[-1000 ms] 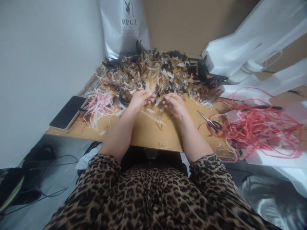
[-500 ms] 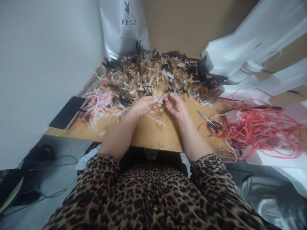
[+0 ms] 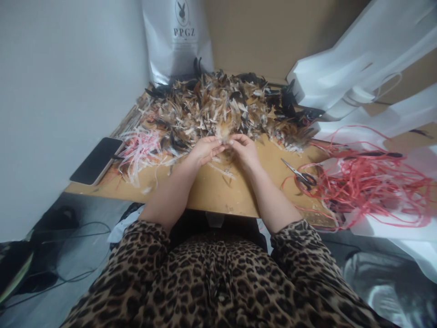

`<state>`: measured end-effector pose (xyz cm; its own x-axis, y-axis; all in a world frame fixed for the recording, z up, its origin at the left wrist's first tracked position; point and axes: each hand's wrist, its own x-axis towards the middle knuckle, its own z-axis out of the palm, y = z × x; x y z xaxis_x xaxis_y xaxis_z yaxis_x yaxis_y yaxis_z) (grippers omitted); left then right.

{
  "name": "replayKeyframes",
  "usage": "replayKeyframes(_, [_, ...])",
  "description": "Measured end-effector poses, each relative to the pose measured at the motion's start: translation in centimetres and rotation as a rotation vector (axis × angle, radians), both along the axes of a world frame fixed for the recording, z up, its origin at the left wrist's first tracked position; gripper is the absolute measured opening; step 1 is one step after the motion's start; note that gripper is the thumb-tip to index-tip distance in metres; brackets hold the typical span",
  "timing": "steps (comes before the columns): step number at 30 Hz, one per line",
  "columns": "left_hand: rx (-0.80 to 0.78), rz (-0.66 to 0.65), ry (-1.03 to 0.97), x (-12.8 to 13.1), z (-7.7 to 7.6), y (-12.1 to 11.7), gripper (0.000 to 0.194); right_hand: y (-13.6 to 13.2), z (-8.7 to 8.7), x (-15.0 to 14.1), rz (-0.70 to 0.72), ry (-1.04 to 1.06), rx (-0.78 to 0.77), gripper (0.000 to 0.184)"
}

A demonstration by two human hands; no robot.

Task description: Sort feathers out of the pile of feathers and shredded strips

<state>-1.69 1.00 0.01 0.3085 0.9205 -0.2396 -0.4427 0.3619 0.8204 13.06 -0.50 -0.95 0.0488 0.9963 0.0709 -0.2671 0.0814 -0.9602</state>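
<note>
Left hand (image 3: 207,150): thumb and fingers were closed in a narrow pinch on the base of a small, fluffy tan-and-white feather tuft (image 3: 223,130). Right hand (image 3: 244,149): thumb and forefinger were likewise drawn narrow at the same base, meeting the left fingertips. Exact contact of each fingertip was too small to resolve.

Position of tuft: upright between the hands, its tips pointing away from the person, in front of a broad heap of brown, tan, white and black feathers (image 3: 205,102). The heap covered the far part of a tan, flat-topped table (image 3: 221,193); its overlap with the tuft made the tuft's upper outline hard to separate.

Left side of table: a dark-screened, light-edged phone (image 3: 97,161) lay at the edge, just beside a loose bunch of pink and white plastic strips (image 3: 140,148). Right side: metal scissors with black handles (image 3: 300,174) lay with blades slightly parted, pointing toward the heap; their handles adjoined a large tangle of red plastic ribbon (image 3: 368,182). Behind the heap stood a silvery-white bag with a printed rabbit logo (image 3: 177,43). Both sleeves were leopard-print fabric.
</note>
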Motion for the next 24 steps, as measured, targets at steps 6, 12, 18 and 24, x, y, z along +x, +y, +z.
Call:
replayKeyframes(6, [-0.005,0.053,0.031,0.22,-0.14,0.0,0.009,-0.51,0.24,-0.41,-0.041,-0.182,0.082,0.03])
replayKeyframes(12, [0.016,0.027,0.083,0.42,0.33,-0.39,0.007,-0.33,-0.03,-0.39,-0.136,-0.285,0.175,0.019])
replayKeyframes(18, [0.014,-0.075,0.08,0.2,0.48,-0.46,0.007,0.4,-0.59,0.03,-0.076,0.046,-0.054,0.026])
replayKeyframes(24, [0.013,-0.104,0.038,0.21,0.25,-0.42,0.007,0.16,-0.37,-0.4,-0.052,0.084,-0.085,0.03])
